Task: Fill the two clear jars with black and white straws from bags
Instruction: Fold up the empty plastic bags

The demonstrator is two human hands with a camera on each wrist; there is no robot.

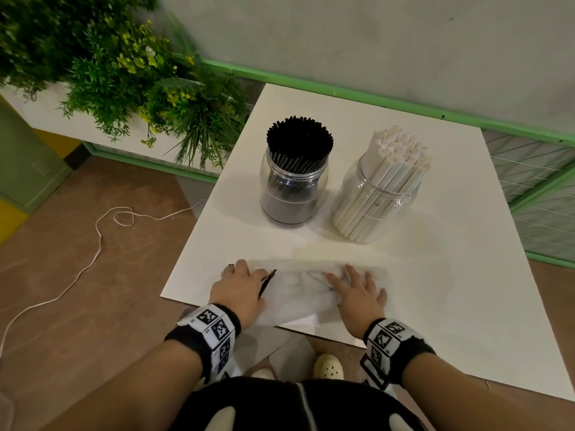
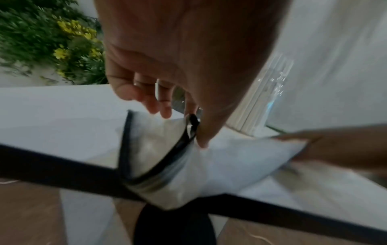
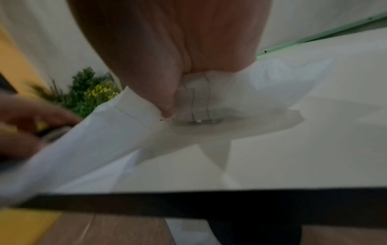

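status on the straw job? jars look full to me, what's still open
Looks done: black straws stand in the left jar, white straws in the right jar. In hand: the left hand and right hand rest on a flat, seemingly empty frosted bag at the table edge. Left: probably only tidying the bag.

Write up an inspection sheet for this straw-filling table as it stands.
Surface: white table, faint stain near the front.
Job's things: black straws fill the left jar; white straws fill the right jar; flat clear bag at the front edge.
Clutter: nothing seen.
Grippers: left hand pinches the bag's black-trimmed end; right hand lies flat on it.
Cables: white cord on the floor.
Surroundings: plants, green rail.
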